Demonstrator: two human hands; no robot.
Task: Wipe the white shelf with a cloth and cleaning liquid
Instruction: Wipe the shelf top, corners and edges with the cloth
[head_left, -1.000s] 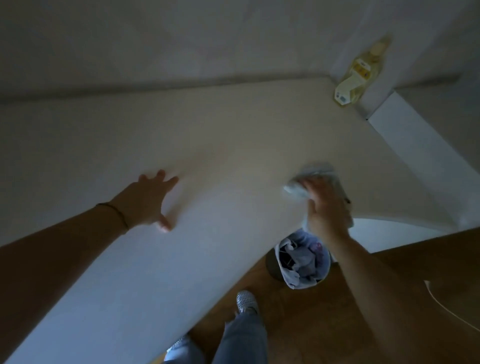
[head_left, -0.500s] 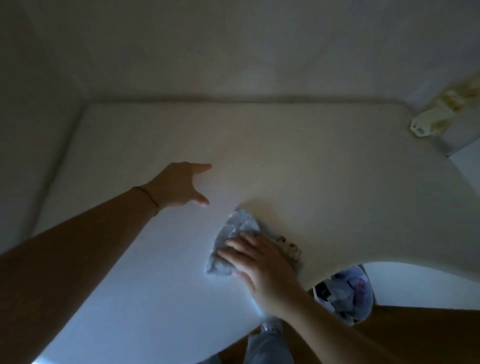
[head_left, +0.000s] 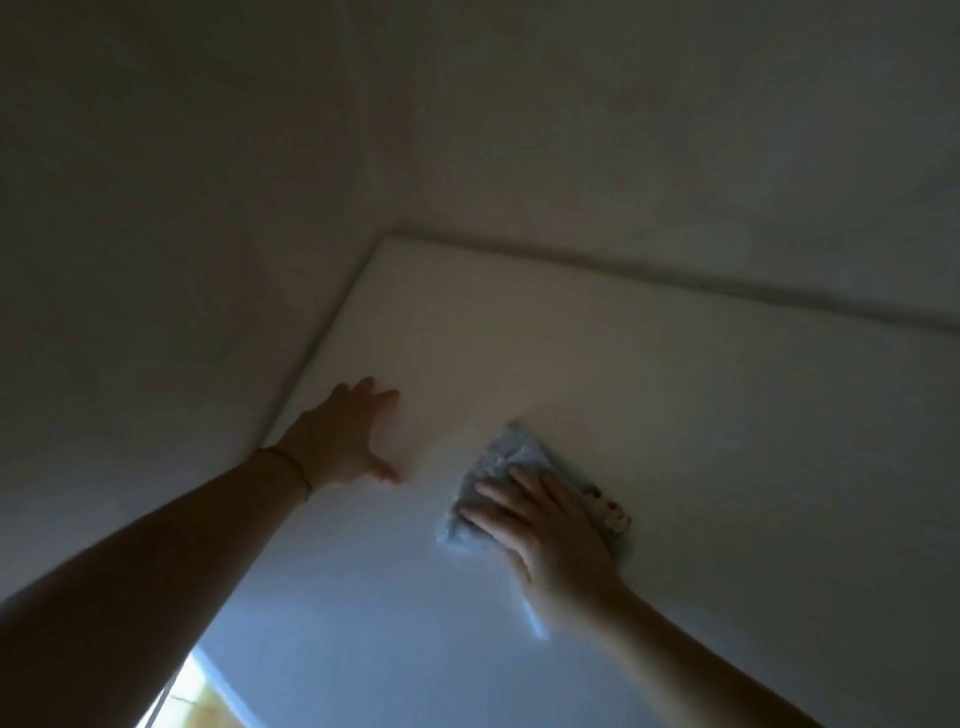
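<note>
The white shelf (head_left: 675, 395) fills the lower right of the head view, its top flat and bare. A crumpled pale blue cloth (head_left: 498, 462) lies on it near the middle. My right hand (head_left: 550, 525) presses flat on the cloth, fingers spread over it and pointing left. My left hand (head_left: 343, 436) rests flat on the shelf top beside the cloth, near the shelf's left edge, fingers apart and holding nothing. The cleaning liquid bottle is out of view.
Dim walls (head_left: 363, 130) meet the shelf along its back and left edges, forming a corner at the upper left. A strip of bright floor (head_left: 192, 696) shows below the shelf's front edge at the bottom left.
My right hand has slid the cloth from the shelf's right front part toward the left, close to my left hand. The view has swung left, so the bottle and basket dropped out of sight.
</note>
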